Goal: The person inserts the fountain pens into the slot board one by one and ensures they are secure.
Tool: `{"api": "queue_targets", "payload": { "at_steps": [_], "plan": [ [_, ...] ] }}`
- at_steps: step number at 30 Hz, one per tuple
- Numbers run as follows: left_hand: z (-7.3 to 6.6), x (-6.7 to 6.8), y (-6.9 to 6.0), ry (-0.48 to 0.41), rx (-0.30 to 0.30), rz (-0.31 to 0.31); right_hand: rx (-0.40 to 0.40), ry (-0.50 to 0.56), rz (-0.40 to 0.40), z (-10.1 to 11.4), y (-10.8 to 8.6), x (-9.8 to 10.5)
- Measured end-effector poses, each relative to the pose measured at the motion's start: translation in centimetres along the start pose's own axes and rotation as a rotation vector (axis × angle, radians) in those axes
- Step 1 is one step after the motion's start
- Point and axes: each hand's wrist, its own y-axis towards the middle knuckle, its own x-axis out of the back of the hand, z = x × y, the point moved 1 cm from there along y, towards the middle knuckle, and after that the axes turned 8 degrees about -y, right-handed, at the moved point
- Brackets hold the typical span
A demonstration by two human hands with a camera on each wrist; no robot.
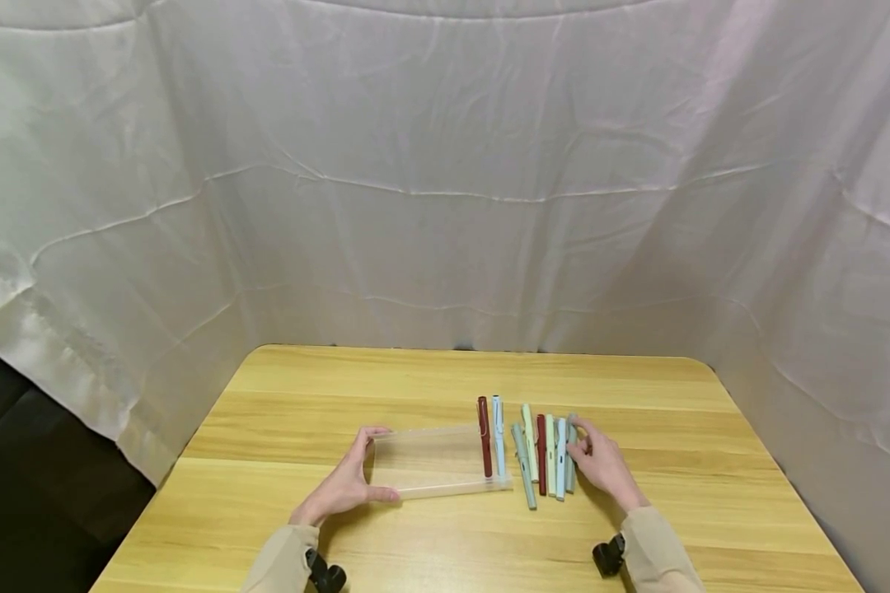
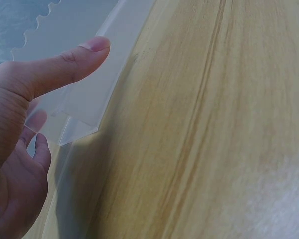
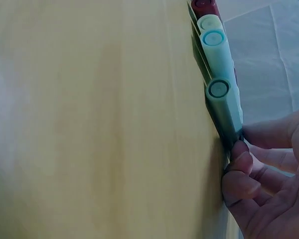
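Yellow-brown wood made up the flat table [image 1: 452, 548]. On it was a clear, flat plastic tray [image 1: 452, 491]. The left hand [image 1: 344, 486] gripped its left end. The right hand [image 1: 601, 463] pinched a slim grey-green pen [image 1: 571, 473], last in a row right of the tray. One dark red pen [image 1: 485, 441] and one pale blue pen [image 1: 498, 436] lay across the tray's right end. Only the left wrist view showed the tray's wavy edge; only the right wrist view showed rings on the pens' round ends.

Pale creased curtain [image 1: 445, 247], wood-grain table [image 1: 460, 543], dark area [image 1: 30, 478] lower left
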Motion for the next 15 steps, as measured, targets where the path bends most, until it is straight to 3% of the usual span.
{"api": "queue_targets", "payload": {
  "at_steps": [15],
  "plan": [
    [-0.14, 0.10, -0.01, 0.005, -0.003, 0.009, -0.044, 0.042, 0.085, -0.41, -0.67, 0.75]
  ]
}}
